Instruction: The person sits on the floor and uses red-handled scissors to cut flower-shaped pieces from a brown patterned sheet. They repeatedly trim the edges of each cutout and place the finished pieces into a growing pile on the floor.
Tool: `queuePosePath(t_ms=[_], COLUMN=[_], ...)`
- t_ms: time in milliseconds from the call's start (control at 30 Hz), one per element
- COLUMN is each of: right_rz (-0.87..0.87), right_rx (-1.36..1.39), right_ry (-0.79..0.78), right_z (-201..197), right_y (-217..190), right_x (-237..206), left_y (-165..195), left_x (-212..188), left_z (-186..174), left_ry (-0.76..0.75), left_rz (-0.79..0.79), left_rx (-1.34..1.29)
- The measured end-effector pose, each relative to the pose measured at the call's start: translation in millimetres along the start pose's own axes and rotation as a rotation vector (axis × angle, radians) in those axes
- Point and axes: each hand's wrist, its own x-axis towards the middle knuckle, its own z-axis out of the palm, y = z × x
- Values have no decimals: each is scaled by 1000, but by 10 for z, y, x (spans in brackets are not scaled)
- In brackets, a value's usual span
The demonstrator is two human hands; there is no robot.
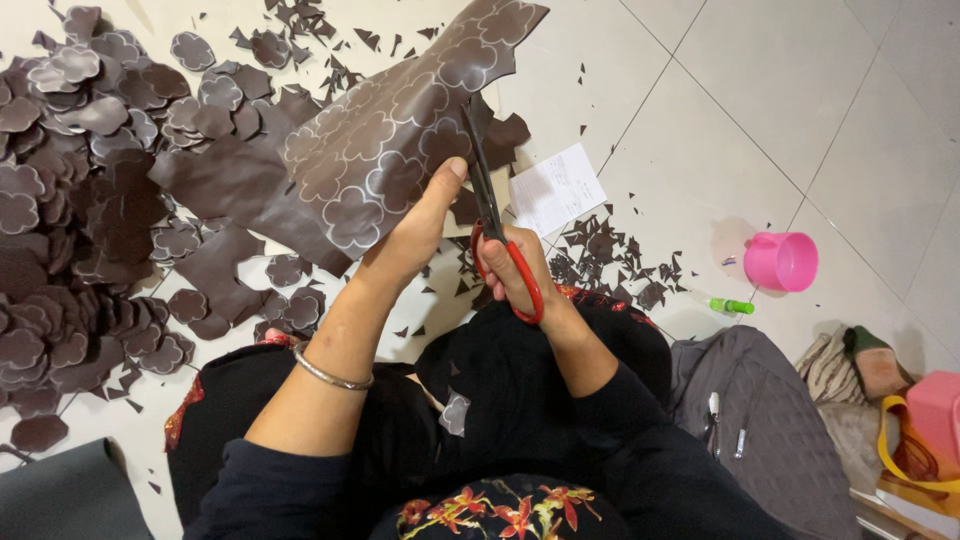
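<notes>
Even, soft indoor light and a mostly sharp view from above.

We see the pale tiled floor (760, 110) lit brightly and evenly, with no hard glare; the pink cup (781, 261) throws only a faint, soft shadow to its left. A mild sheen lies on the brown patterned sheet (390, 140) and the cut-out flower pieces (70, 120). The dark clothing at the bottom swallows detail. Tile lines bend slightly toward the edges, and the right corner looks a little soft.
</notes>
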Motion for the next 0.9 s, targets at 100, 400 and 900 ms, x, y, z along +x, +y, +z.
queuePosePath(t_ms=[100,400,900], right_rz=[7,31,59], right_rx=[27,26,173], right_ry=[-8,-13,-41], right_z=[-13,-6,-1], right_y=[4,45,67], right_x=[-5,-8,4], left_y=[-13,-55,-23], left_x=[-2,15,28], left_z=[-14,-29,-8], left_ry=[-7,-42,-10], left_rz=[-14,-16,57], left_rx=[7,-42,-34])
